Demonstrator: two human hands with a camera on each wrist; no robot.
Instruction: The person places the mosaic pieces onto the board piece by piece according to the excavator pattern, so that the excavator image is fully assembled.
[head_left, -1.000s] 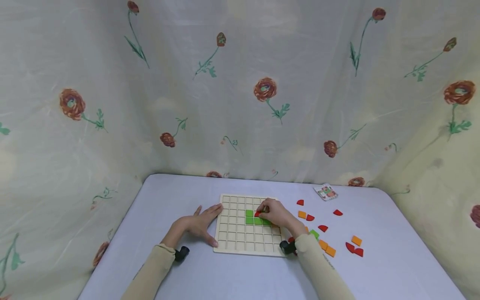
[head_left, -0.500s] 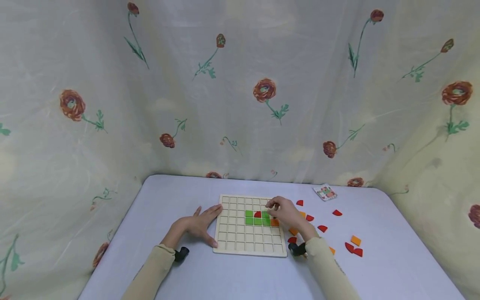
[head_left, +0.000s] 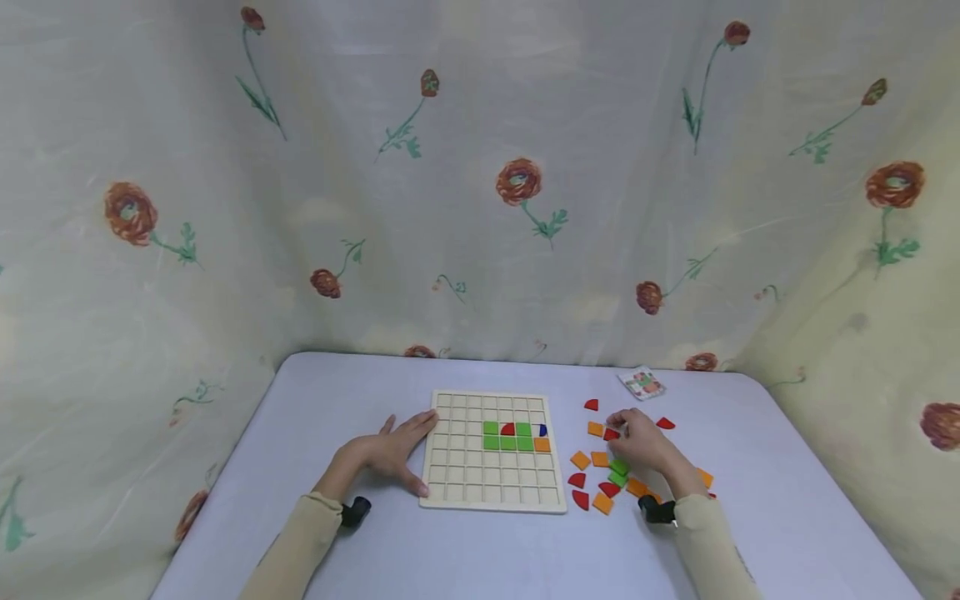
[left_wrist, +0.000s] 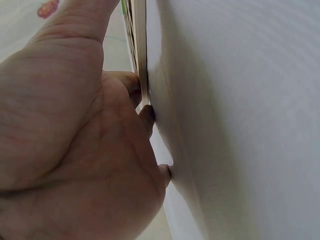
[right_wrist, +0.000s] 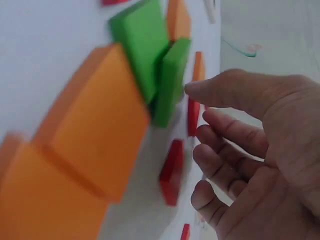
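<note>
Red piece: a small red quarter-round piece [head_left: 611, 434] lies on the table [head_left: 360, 383] at the fingertips of the right hand [head_left: 643, 443], on the hand's far-left side, towards the board
Long axis: too small in the head view to tell how its straight edges run
Right hand: hovers palm down over the loose pieces, fingers loosely bent and spread in the wrist view [right_wrist: 260, 150]; released, grasping nothing that I can see, though whether a fingertip touches the red piece I cannot tell
Left hand: lies flat [head_left: 390, 454] against the left edge of the wooden grid board [head_left: 457, 467], fingers straight, thumb along the near corner; the wrist view shows the fingers [left_wrist: 145, 112] pressed to the board's edge
Nearer hand: the right, plainly; the left is well apart, across the board
Board contents: five green squares, one red quarter-round, one blue piece, one orange square, set together in two rows near the middle right
Loose pieces right of the board: about six orange squares, two green squares [head_left: 618, 472] just beside the right hand, roughly seven red quarter-rounds; some are hidden by the hand and sleeve, so the counts are approximate
Card: one small printed card [head_left: 641, 383] at the far right of the table, well apart from both hands
</note>
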